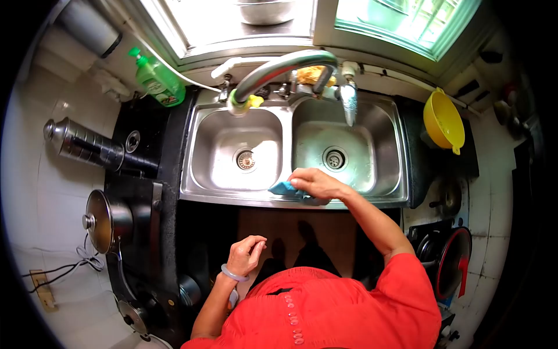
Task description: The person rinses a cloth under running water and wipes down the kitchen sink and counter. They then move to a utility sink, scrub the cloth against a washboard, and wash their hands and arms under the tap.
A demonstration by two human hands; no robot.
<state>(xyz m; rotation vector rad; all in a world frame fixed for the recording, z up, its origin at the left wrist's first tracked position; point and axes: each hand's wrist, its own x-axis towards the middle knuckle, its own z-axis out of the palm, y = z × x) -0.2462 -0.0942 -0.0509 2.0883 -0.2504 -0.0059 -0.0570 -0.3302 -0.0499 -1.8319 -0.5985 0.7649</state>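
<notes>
My right hand point(317, 183) is closed on a blue cloth point(285, 188) and presses it against the front rim of the steel double sink point(232, 196), near the divider between the two basins. Part of the cloth is hidden under the fingers. In front of my body, below the sink edge, hangs my left hand point(246, 256), its fingers curled in and nothing visible in them. A pale bracelet point(233, 273) circles that wrist. Both the left basin point(212, 139) and the right basin point(360, 136) show a drain strainer.
A curved faucet point(285, 63) arches over the sink. Behind it on the left stands a green soap bottle point(157, 81). A yellow colander point(443, 121) is at the right. Lidded pots point(107, 221) line the left side, and a red-handled pan lid point(452, 262) stands at lower right.
</notes>
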